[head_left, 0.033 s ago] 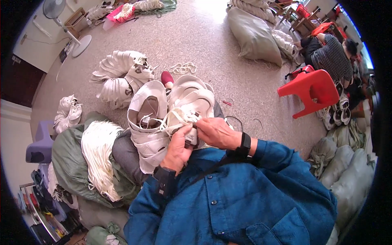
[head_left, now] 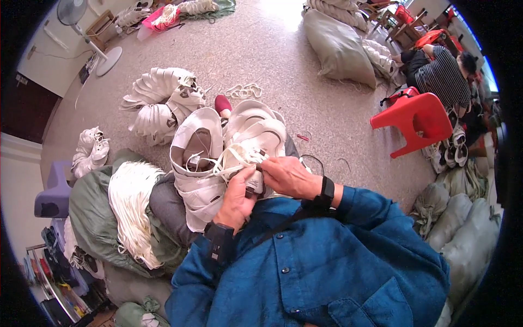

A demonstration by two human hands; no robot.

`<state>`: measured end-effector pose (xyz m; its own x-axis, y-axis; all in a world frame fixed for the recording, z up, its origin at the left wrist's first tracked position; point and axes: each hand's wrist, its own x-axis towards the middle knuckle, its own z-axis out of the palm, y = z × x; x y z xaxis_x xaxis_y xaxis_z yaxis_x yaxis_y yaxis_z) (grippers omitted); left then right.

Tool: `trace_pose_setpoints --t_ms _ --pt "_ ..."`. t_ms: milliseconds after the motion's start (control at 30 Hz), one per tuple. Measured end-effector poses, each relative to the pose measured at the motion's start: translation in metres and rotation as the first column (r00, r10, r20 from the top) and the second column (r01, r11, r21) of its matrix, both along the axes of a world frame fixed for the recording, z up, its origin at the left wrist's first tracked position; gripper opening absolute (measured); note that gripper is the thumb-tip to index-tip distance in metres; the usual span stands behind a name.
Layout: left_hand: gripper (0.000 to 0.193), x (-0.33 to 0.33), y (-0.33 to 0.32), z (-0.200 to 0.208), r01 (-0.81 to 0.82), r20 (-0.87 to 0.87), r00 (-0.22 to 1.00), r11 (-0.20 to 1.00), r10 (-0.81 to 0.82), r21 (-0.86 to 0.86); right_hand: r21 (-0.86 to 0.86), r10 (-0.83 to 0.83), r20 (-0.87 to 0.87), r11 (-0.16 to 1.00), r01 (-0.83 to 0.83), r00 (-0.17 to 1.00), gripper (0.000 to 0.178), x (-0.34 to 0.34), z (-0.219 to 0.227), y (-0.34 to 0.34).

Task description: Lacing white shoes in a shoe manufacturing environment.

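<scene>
On my lap lie two nested stacks of white shoe uppers, a left stack and a right stack. My left hand is closed around the near end of the top upper on the right stack, thumb near its tongue. A white shoelace runs in loops over that upper's eyelet area. Right beside the thumb, my right hand pinches the lace at the upper's edge; its fingertips partly hide the lace end. A thick bundle of white shoelaces hangs over a green sack at my left.
More stacked uppers and loose laces lie on the floor ahead. A red stool stands to the right, near a bent-over person. Full sacks lie beyond; a purple stool and fan are left.
</scene>
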<state>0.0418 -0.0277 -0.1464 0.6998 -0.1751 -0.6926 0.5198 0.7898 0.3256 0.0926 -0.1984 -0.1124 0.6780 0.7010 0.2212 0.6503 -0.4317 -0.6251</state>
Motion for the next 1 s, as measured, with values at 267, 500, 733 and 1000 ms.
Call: trace_pose_setpoints --t_ms 267,500,733,1000 --pt "0.019 -0.002 0.004 0.002 0.077 0.048 0.996 0.997 -0.078 0.014 0.020 -0.053 -0.169 0.998 0.057 0.984 0.016 -0.004 0.006 -0.011" --pt "0.020 0.001 0.009 0.003 0.153 0.024 0.988 0.984 -0.155 0.090 0.017 -0.022 -0.153 1.000 0.025 0.988 0.018 0.000 0.004 -0.002" --pt "0.025 -0.001 0.008 0.001 0.048 0.036 0.998 0.996 -0.045 -0.070 -0.059 -0.022 -0.298 0.998 0.005 0.954 0.018 0.008 0.016 -0.021" --pt "0.027 -0.007 0.008 0.009 0.000 0.076 0.997 0.997 0.007 -0.083 -0.782 -0.310 -0.347 0.617 -0.091 0.885 0.026 -0.008 -0.052 -0.229"
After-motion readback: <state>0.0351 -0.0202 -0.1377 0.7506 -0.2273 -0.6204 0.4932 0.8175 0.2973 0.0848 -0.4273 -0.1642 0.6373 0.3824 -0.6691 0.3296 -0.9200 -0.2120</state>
